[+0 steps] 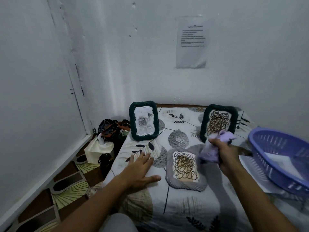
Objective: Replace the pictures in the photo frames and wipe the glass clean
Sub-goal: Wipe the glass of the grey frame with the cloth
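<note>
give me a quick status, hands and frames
Left hand flat, open on the bedsheet. Right hand grips purple cloth. Grey frame lies flat by the cloth; two green frames upright behind. Nothing in the way.

Leaf-print bed (pixel 180 213): 3 frames (pixel 144 120), basket (pixel 282 158), papers (pixel 254 171).

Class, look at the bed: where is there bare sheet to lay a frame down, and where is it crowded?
Free: the strip between the two upright dark green woven frames, and the near sheet below the flat grey frame. Crowded: the right side, with the purple plastic basket and papers.
</note>
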Demonstrator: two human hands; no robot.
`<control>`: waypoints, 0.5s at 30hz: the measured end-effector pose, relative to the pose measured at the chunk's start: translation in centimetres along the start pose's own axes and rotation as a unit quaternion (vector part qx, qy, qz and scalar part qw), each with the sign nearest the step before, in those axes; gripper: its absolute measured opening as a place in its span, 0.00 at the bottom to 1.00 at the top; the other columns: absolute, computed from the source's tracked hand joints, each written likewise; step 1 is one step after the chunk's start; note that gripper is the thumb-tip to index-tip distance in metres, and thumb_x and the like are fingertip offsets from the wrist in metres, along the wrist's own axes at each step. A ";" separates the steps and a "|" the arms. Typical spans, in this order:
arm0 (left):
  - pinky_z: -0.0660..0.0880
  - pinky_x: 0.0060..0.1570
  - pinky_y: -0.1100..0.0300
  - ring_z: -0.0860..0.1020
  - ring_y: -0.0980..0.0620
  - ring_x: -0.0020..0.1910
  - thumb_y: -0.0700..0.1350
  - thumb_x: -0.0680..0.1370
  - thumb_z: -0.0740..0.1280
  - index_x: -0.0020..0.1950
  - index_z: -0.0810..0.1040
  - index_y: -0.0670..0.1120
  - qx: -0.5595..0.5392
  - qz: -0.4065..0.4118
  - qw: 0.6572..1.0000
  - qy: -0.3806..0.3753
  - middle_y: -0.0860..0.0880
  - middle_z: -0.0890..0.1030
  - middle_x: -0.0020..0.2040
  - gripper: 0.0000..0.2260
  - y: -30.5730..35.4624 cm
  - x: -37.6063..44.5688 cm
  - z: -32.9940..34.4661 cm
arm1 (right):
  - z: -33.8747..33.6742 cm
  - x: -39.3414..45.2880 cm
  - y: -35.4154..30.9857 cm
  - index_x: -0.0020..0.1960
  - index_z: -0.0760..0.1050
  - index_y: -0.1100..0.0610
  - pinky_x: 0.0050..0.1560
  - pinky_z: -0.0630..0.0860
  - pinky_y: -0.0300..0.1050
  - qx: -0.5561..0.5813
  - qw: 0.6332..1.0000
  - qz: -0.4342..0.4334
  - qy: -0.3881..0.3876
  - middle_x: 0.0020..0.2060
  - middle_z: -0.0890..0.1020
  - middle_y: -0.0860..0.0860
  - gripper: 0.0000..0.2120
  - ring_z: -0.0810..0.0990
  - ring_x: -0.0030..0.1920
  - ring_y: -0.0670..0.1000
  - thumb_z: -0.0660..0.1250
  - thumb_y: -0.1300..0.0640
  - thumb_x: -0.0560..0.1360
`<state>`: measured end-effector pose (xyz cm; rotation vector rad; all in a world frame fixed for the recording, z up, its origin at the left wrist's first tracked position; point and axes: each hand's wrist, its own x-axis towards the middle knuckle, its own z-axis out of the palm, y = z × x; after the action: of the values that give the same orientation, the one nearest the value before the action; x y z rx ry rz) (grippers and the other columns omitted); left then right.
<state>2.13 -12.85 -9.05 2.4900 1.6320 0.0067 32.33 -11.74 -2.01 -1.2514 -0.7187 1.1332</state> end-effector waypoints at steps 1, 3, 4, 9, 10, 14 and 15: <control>0.36 0.73 0.41 0.38 0.50 0.77 0.81 0.62 0.35 0.80 0.44 0.49 -0.002 0.007 1.000 0.000 0.48 0.42 0.79 0.54 0.7 0.4 0.1 | -0.5 0.1 -0.2 0.48 0.75 0.63 0.38 0.76 0.46 -0.053 0.997 -0.037 0.037 0.41 0.80 0.61 0.08 0.79 0.38 0.57 0.71 0.61 0.72; 0.35 0.73 0.42 0.38 0.50 0.77 0.81 0.63 0.38 0.79 0.44 0.49 -0.006 0.021 1.000 -0.002 0.48 0.42 0.79 0.53 1.9 0.9 0.3 | -0.9 0.5 -0.4 0.41 0.75 0.60 0.37 0.72 0.45 -0.160 0.979 -0.114 0.061 0.39 0.79 0.60 0.04 0.76 0.36 0.55 0.70 0.63 0.72; 0.35 0.73 0.43 0.38 0.50 0.77 0.81 0.63 0.39 0.79 0.44 0.49 -0.008 0.027 1.000 -0.004 0.48 0.42 0.79 0.54 2.4 1.1 0.4 | -0.9 0.7 -0.3 0.39 0.74 0.59 0.35 0.72 0.45 -0.215 0.964 -0.151 0.051 0.36 0.79 0.59 0.06 0.75 0.35 0.54 0.70 0.64 0.72; 0.36 0.73 0.39 0.39 0.50 0.78 0.83 0.59 0.45 0.79 0.42 0.51 -0.039 0.035 0.999 -0.001 0.49 0.43 0.80 0.56 3.6 1.8 1.1 | 0.6 1.5 1.6 0.37 0.72 0.57 0.30 0.65 0.39 -0.397 0.894 -0.206 -0.023 0.31 0.75 0.52 0.09 0.73 0.33 0.51 0.67 0.60 0.75; 0.36 0.73 0.38 0.39 0.50 0.78 0.83 0.59 0.45 0.79 0.42 0.52 -0.043 0.035 0.998 0.004 0.50 0.43 0.80 0.56 3.7 1.8 1.2 | 1.3 1.6 2.1 0.38 0.72 0.56 0.31 0.66 0.40 -0.405 0.889 -0.207 -0.046 0.32 0.75 0.50 0.09 0.74 0.33 0.51 0.68 0.58 0.76; 0.34 0.73 0.38 0.38 0.50 0.78 0.83 0.60 0.46 0.79 0.42 0.54 -0.040 0.033 0.999 0.016 0.50 0.43 0.80 0.55 3.7 1.9 1.4 | 3.6 2.2 4.0 0.52 0.71 0.57 0.41 0.75 0.48 -0.485 0.843 -0.201 -0.117 0.44 0.79 0.52 0.09 0.78 0.44 0.54 0.64 0.51 0.78; 0.35 0.73 0.38 0.38 0.51 0.78 0.83 0.60 0.46 0.79 0.42 0.54 -0.039 0.030 0.999 0.017 0.50 0.43 0.80 0.54 3.7 1.9 1.5 | 3.9 2.2 4.3 0.55 0.70 0.58 0.42 0.74 0.49 -0.508 0.829 -0.198 -0.128 0.46 0.79 0.54 0.11 0.77 0.46 0.55 0.63 0.52 0.78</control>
<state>6.43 -12.76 -10.13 2.4926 1.5385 0.1187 28.36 -8.61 -5.57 -1.6916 -1.8497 0.5281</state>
